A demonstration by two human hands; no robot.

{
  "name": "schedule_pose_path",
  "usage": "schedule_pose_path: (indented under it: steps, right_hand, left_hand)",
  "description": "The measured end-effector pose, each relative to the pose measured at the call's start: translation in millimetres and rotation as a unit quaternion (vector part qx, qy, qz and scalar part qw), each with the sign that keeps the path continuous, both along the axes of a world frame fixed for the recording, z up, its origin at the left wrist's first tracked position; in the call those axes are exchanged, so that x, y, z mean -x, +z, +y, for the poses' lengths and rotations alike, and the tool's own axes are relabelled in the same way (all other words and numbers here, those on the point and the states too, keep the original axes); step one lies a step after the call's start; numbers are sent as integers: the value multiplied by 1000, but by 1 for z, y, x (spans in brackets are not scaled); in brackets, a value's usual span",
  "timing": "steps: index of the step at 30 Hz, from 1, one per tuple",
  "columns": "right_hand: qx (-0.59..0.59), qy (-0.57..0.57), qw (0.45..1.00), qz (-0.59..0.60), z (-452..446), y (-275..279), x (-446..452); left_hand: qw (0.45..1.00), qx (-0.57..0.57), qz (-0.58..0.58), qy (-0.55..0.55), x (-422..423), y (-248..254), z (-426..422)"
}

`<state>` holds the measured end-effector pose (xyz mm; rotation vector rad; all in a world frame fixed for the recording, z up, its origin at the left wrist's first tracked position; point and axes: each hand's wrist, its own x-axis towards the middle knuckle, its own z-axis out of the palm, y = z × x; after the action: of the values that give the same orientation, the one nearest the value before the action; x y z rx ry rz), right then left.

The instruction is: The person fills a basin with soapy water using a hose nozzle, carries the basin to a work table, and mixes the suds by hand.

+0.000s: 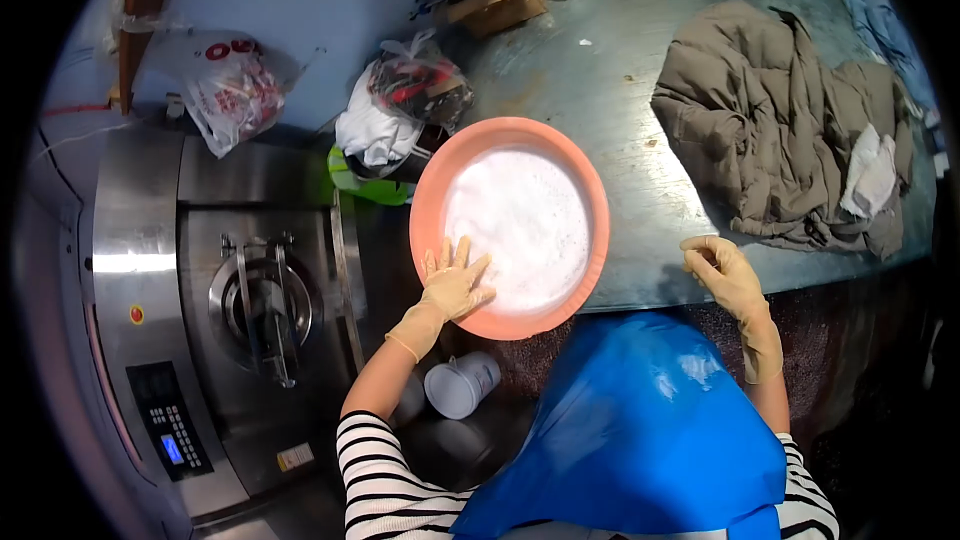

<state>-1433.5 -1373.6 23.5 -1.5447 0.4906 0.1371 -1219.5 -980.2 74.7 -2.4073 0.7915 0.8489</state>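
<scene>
An orange-pink plastic basin (597, 185) full of white suds (520, 215) stands at the table's left end. My left hand (455, 285), in a pale yellow rubber glove, lies at the basin's near left rim with its fingers spread over the foam's edge. It holds nothing. My right hand (722, 268), gloved the same way, hovers by the table's near edge. Its fingers are curled in toward the thumb, and no object shows between them. Beyond this hand a brown-grey puffer jacket (760, 120) lies crumpled, with a small white cloth (870, 172) on it.
A metal-topped table (620, 70) spans the right side. To the left is a steel washing machine (255, 280) with a round door. Grey buckets (460, 387) are on the floor below the basin. Plastic bags (237, 95), a cardboard box (497, 5) and blue fabric (885, 25) are around the edges.
</scene>
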Motion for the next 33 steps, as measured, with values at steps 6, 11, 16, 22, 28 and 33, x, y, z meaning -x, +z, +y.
schedule_pose_path:
  steps: [6,11,16,22,28,33]
  right_hand:
    - [37,-91,995,-5,22,14,50]
    - [47,-169,984,-7,61,15,97]
    - [34,-263,964,8,119,27,153]
    - [16,-332,942,41,210,13,227]
    - [69,-362,924,104,288,22,294]
    - [156,-390,900,116,318,9,334]
  left_hand:
    - [989,18,96,-111,-31,-59,13]
    - [950,269,77,-137,-61,-104,21]
    - [847,402,282,203,-96,-52,42]
    - [706,420,390,416,-93,4,44]
    - [666,432,436,424,-73,-1,50]
    - [876,374,286,106,-59,-11,47]
